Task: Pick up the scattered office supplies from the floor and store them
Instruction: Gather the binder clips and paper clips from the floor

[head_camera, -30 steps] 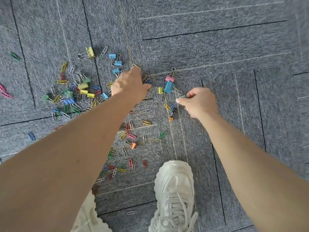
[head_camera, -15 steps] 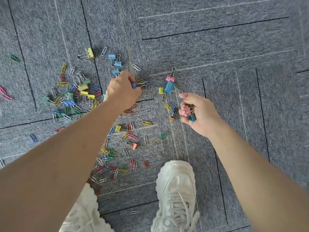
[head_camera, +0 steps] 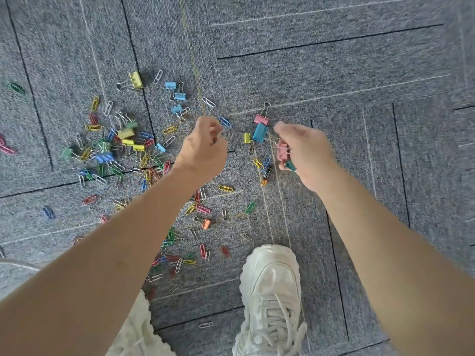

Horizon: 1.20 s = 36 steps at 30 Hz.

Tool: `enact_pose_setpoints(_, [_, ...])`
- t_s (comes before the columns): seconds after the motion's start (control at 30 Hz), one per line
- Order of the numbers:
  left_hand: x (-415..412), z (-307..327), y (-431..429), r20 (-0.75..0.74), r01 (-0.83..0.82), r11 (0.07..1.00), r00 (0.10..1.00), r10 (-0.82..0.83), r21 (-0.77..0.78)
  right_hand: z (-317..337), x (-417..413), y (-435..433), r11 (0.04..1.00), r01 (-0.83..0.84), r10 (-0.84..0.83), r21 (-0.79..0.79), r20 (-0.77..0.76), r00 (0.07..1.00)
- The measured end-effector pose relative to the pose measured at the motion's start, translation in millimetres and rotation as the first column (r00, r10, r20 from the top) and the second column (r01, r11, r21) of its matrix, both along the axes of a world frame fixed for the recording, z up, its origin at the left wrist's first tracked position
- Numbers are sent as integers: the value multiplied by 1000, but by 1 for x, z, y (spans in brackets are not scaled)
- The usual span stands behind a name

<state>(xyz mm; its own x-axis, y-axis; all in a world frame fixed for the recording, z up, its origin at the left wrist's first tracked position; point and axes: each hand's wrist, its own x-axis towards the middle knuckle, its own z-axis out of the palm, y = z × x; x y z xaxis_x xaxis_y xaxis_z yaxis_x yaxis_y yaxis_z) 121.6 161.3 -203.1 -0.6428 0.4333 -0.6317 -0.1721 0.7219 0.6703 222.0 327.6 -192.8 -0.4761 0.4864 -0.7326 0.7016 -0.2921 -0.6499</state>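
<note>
Grey carpet (head_camera: 334, 73), white shoe (head_camera: 272, 291) near battery (head_camera: 266, 174), left forearm (head_camera: 128, 240) covering paper clips (head_camera: 225, 188)

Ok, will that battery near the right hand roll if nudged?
Probably a little: the battery is a smooth cylinder, though the carpet pile should damp it. Likely stiff and heavy for its size.
</note>
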Motion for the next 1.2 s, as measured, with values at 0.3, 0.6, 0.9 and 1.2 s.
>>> enact_pose_setpoints(0.3, [7,-2,24,-38,141,983,989,-146,-114,-16,-25,4,600,-678,479,423,488,729])
enact_pose_setpoints(0.6, [5,-7,46,-122,224,946,959,-257,-233,-13,5,3,978,-116,101,173,91,991])
enact_pose_setpoints(0.9, [3,-14,55,-94,402,801,868,-488,-444,-9,-27,10,746,-429,373,510,214,903])
enact_pose_setpoints(1.2, [1,-10,26,-96,395,804,871,-481,-444,-7,-65,-8,438,-692,405,574,561,722])
